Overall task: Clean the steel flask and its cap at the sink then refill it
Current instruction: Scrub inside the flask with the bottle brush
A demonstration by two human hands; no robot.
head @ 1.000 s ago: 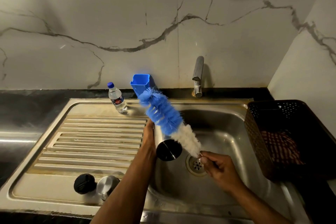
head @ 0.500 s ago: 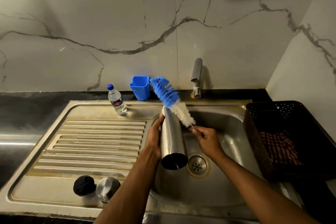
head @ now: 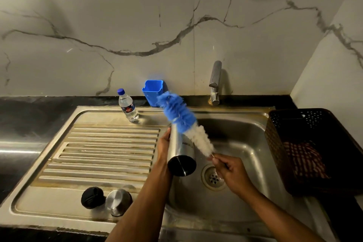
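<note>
Since half a second ago the blue-and-white bristled bottle brush (head: 184, 125) has dropped lower, and the right hand (head: 228, 171) has drawn back over the drain, so the brush now lies aslant across the upper side of the cylindrical steel flask (head: 181, 149), its blue tip past the flask's mouth. The left hand (head: 164, 143) grips the flask's side, holding it tilted above the sink basin (head: 245, 143), black base toward the camera. The right hand's fingers pinch the thin brush handle. On the ribbed drainboard (head: 102, 153) sit a round black cap (head: 92, 196) and a steel cup lid (head: 118, 200), just beside each other
</note>
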